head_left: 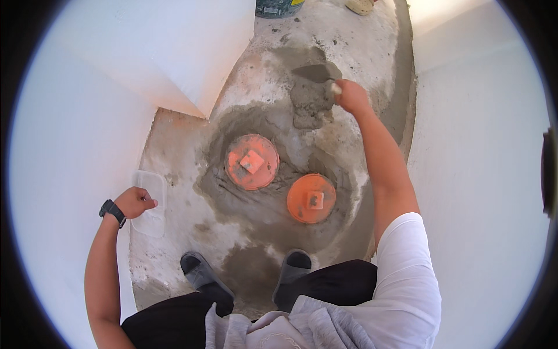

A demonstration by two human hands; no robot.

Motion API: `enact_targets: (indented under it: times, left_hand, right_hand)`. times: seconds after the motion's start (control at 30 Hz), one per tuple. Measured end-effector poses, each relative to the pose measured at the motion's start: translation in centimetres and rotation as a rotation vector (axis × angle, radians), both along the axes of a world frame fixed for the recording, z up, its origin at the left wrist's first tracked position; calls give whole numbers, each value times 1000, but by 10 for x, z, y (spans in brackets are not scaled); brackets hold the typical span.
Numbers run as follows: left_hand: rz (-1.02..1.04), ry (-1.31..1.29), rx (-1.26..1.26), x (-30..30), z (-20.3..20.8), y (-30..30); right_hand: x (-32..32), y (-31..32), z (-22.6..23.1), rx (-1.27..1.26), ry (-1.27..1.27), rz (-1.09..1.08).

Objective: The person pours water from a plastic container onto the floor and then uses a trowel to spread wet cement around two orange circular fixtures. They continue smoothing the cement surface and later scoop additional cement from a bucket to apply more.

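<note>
My right hand (pixel 351 96), stretched far forward, is closed round the handle of a pointing trowel (pixel 314 72). The trowel's blade lies over a heap of wet grey mortar (pixel 311 104) on the floor. At the left, by the wall, my left hand (pixel 136 202) is closed at the edge of a clear plastic container (pixel 152 224), thumb over it; the fingers underneath are hidden. Between my arms, two round orange covers with square raised knobs, a farther one (pixel 266 168) and a nearer one (pixel 297 203), sit in smeared mortar, spattered with grey.
White walls stand at the left (pixel 75 145) and right (pixel 476 157), with a wall corner (pixel 200 110) jutting in. A dark bucket (pixel 279 9) is at the far edge, and a pale rounded object (pixel 360 6) lies right of it. My sandalled feet (pixel 200 270) are near.
</note>
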State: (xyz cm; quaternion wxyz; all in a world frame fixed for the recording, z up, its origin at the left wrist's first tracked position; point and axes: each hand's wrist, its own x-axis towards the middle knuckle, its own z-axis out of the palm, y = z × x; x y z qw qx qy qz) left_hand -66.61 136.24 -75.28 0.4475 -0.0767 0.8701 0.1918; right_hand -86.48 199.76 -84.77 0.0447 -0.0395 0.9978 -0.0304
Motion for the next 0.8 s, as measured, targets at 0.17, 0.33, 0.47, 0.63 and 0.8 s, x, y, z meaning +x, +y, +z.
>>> enact_targets:
  times: [0.17,0.33,0.47,0.63,0.8]
  left_hand:
    - [72,9,20,4,4,-5]
    - [51,23,17,11,3,-12]
    - [-23,3,-30,11,-1,-8]
    - [1,139,4,11,-6,-10]
    - [3,164,-15,17,-6,-25]
  right_hand:
    - [40,8,3,26,5,265]
    - [55,52,14,-10,59,26]
    - [40,49,-7,64,93,-276]
    - [96,16,-22,40,47,-76]
    - [132,39,22,-7,102,-168]
